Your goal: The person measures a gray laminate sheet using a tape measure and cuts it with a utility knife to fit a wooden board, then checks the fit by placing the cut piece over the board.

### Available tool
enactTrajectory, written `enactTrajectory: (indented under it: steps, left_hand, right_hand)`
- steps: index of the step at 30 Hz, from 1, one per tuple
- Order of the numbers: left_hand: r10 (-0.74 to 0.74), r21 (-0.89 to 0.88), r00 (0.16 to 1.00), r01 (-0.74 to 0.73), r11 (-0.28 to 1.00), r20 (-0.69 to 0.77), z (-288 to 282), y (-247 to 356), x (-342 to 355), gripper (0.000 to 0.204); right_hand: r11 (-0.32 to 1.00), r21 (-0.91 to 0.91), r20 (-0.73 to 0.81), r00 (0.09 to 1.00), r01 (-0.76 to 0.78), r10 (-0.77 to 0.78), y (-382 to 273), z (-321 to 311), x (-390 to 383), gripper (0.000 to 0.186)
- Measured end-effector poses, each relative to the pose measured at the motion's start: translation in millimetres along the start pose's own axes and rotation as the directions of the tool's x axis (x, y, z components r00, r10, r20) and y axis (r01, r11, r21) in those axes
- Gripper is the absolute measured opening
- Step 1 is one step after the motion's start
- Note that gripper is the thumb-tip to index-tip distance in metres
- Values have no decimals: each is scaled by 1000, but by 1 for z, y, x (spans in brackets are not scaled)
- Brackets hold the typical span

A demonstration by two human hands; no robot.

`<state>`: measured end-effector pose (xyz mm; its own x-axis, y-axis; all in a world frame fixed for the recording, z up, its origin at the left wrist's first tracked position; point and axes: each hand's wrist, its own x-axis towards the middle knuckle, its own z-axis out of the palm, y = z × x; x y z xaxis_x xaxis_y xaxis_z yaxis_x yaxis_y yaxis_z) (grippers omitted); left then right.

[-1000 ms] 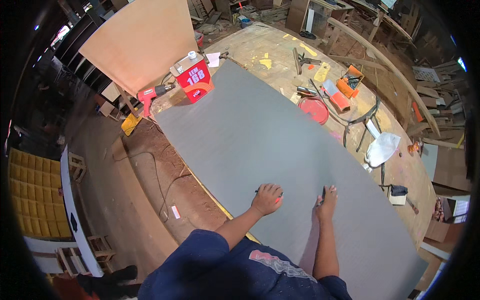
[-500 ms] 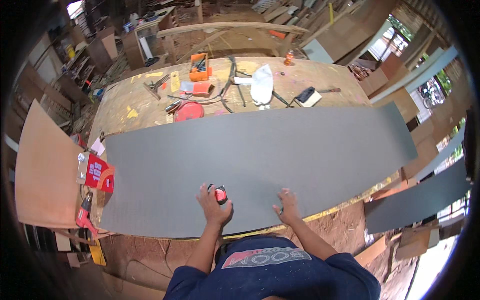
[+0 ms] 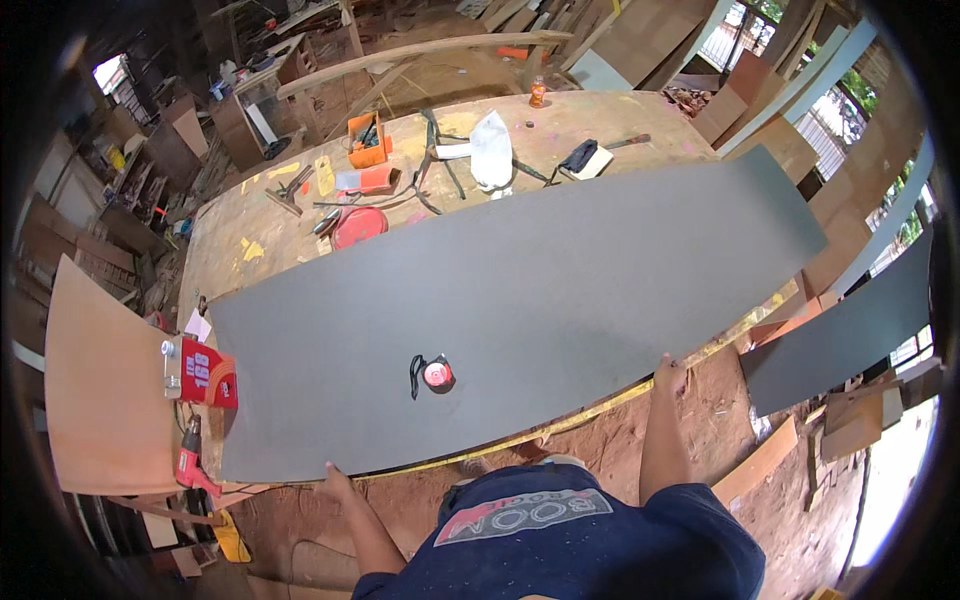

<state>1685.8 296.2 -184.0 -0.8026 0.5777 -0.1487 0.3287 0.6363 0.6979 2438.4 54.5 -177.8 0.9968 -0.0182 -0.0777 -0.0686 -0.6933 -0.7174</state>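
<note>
A long dark grey sheet point(image 3: 540, 270) lies along the near side of the wooden workbench point(image 3: 255, 210). My left hand point(image 3: 338, 484) grips its near edge toward the left, thumb near the top and fingers mostly hidden. My right hand point(image 3: 670, 374) holds the same edge farther right, fingers curled around it. A red and black tape measure point(image 3: 437, 374) with a black strap rests on the sheet between my hands, in neither hand. Left of the sheet stand a red metal can point(image 3: 205, 365) and, nearer me, a red heat gun point(image 3: 190, 450).
An orange bin point(image 3: 368, 150), red lid point(image 3: 358, 228), white bag point(image 3: 490, 140) and cables lie on the bench's far half. A tan curved panel point(image 3: 110, 380) stands left; another dark sheet point(image 3: 840, 330) leans right. Wooden offcuts and a railing point(image 3: 420, 57) surround the bench.
Both hands have moved from the sheet's surface to its near edge, spreading apart. The tape measure, under my left hand before, now lies released. The view has swung toward the bench's far side.
</note>
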Motion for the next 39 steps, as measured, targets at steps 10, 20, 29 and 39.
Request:
enactTrajectory:
  steps: [10,20,29,39]
  left_hand:
    - [-113,-133,970,144,981,213,-3,-67,56,44]
    - [-190,-10,924,205,979,331,-51,-16,0,42]
    - [-368,-253,861,465,848,351,-93,6,-5,42]
    - [-245,182,950,210,961,195,-81,-41,50,42]
  right_hand:
    - [997,76,18,1000,1,-3,60,-15,-20,42]
    - [932,363,33,999,-8,-4,108,-48,-45,35]
    - [948,238,219,963,-211,160,70,-66,-104,58]
    - [943,296,250,965,-149,74,103,-38,-98,55]
